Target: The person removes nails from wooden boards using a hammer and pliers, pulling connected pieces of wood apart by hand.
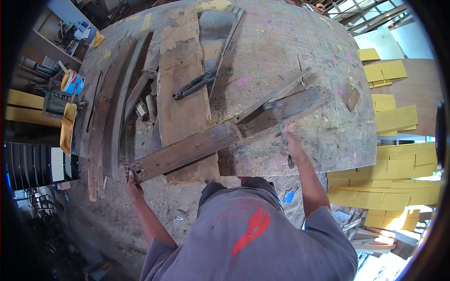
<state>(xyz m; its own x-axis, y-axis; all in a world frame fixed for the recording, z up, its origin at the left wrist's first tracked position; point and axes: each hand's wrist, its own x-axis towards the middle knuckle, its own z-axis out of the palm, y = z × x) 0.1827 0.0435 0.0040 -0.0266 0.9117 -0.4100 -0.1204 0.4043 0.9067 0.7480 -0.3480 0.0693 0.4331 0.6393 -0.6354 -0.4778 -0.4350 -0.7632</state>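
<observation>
A long brown wooden plank (187,149) lies slantwise across the bench, with a thinner wooden strip (276,93) joined or resting against it near its middle. My left hand (134,185) grips the plank's near left end, thumb on top. In my right hand (294,146) is a hammer (283,129), its handle wrapped by my fingers; its blurred head is over the plank's right part. Beyond the plank, a pair of dark long-handled pincers (194,85) rests on a wide worn board (180,51). That board runs partly beneath the plank.
The big worktable (281,47) is scattered with wood chips. Several old wooden beams (110,103) lie along its left side. A small wood block (353,99) sits at the right. Left of the table are a paint bucket (73,83) and a yellow tray (68,129); yellow boards (393,161) stand right.
</observation>
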